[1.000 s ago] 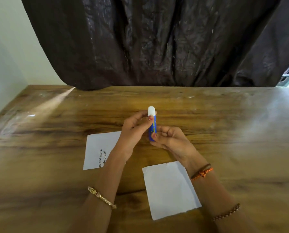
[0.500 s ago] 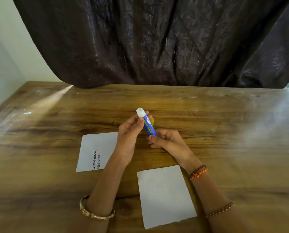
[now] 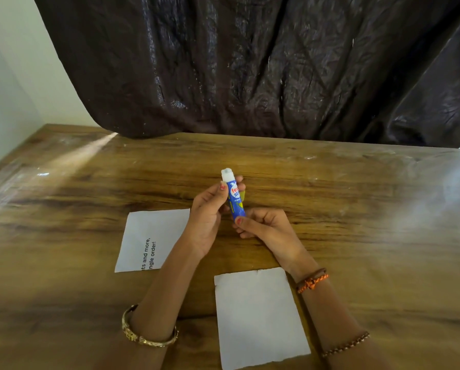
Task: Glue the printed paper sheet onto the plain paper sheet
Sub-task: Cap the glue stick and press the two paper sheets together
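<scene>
A blue glue stick (image 3: 234,198) with its white glue tip bare points up and away over the middle of the wooden table (image 3: 357,209). My left hand (image 3: 210,214) pinches its upper body. My right hand (image 3: 266,228) grips its base. A bit of yellow shows behind the stick at my left fingers; what it is I cannot tell. The printed paper sheet (image 3: 151,239) lies flat to the left, partly under my left forearm, with black text showing. The plain paper sheet (image 3: 258,316) lies flat near the front edge, between my forearms.
A dark brown curtain (image 3: 250,70) hangs along the table's far edge. A pale wall (image 3: 7,76) borders the left side. Bare wood stretches to the right of my hands.
The glue stick has gone from tilted left to nearly upright, with its label facing me. Both hands stay on it. The papers have not moved.
</scene>
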